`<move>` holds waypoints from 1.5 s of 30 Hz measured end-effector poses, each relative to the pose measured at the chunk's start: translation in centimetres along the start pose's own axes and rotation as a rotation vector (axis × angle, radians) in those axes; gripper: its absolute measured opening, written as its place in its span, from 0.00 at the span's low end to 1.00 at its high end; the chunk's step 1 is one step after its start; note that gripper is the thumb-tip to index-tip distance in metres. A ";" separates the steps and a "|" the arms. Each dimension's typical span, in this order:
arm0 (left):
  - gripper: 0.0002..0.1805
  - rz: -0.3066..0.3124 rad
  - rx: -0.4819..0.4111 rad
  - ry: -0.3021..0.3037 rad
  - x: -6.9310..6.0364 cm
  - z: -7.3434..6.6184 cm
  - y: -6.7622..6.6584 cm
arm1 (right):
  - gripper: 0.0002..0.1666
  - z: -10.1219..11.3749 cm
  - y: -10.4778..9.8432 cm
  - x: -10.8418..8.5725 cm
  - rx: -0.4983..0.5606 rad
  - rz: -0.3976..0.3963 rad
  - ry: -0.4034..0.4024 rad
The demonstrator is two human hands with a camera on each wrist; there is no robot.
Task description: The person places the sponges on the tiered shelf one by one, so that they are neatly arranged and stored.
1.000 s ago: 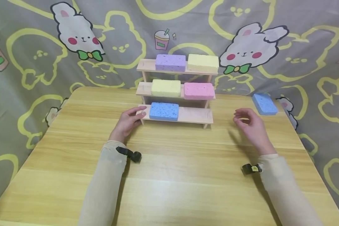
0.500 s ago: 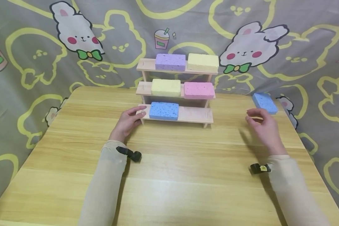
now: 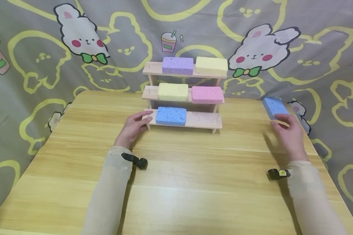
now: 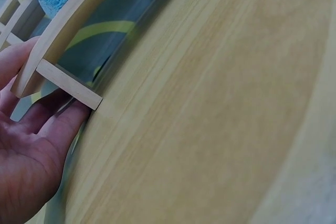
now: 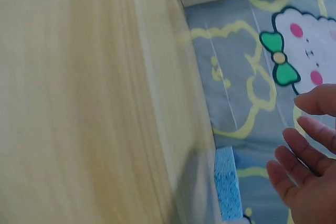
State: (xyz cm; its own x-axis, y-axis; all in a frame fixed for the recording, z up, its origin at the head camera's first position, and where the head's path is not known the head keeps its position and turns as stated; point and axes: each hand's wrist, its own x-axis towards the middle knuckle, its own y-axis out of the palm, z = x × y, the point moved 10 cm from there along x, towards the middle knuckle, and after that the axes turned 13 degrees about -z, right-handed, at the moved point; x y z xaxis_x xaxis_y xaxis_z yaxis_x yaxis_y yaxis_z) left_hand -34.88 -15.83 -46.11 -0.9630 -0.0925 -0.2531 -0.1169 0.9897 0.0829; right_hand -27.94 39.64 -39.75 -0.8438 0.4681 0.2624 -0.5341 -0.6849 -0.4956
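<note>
A three-step wooden display rack (image 3: 204, 119) stands at the back of the table. My left hand (image 3: 132, 128) grips the left end of its lowest step; in the left wrist view the thumb lies on the board and fingers pass behind the leg. A blue sponge (image 3: 171, 116) sits on that lowest step. Higher up are a yellow sponge (image 3: 173, 92) and a pink sponge (image 3: 207, 95), then a purple sponge (image 3: 177, 65) and another yellow sponge (image 3: 211, 66). My right hand (image 3: 291, 135), holding nothing, hovers by a second blue sponge (image 3: 274, 107) and hides its near corner.
The wooden table (image 3: 194, 182) reaches back to a grey patterned curtain (image 3: 129, 36), which hangs behind and at both sides. The loose blue sponge lies near the table's back right corner. Each sleeve carries a black wrist camera.
My right hand has moved to the right, from beside the rack to the loose blue sponge. The left hand and the sponges have stayed where they were.
</note>
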 end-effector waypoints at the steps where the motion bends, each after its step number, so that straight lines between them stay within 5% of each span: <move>1: 0.23 0.002 -0.001 -0.002 0.0 0.1 0.0 | 0.23 -0.3 -0.2 0.2 0.004 -0.006 0.013; 8: 0.23 -0.011 0.017 -0.008 -0.2 0.0 -0.1 | 0.33 -1.1 -1.1 1.5 0.000 -0.050 0.030; 19: 0.24 -0.008 0.010 -0.004 -0.2 0.0 0.0 | 0.51 -2.3 -0.2 3.3 -0.144 0.075 0.046; 33: 0.23 -0.015 -0.001 0.001 -0.1 0.1 -0.1 | 0.52 -3.5 0.8 6.5 -0.264 0.057 0.004; 45: 0.23 -0.016 0.010 -0.001 -0.2 0.0 0.1 | 0.59 -5.4 1.2 7.4 -0.432 0.113 0.062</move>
State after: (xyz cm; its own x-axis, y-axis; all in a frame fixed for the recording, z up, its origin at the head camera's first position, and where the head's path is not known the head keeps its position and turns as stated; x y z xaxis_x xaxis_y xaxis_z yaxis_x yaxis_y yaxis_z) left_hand -34.72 -15.75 -46.06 -0.9608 -0.1078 -0.2555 -0.1295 0.9891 0.0694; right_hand -34.51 45.27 -42.85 -0.8840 0.4451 0.1430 -0.3564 -0.4437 -0.8222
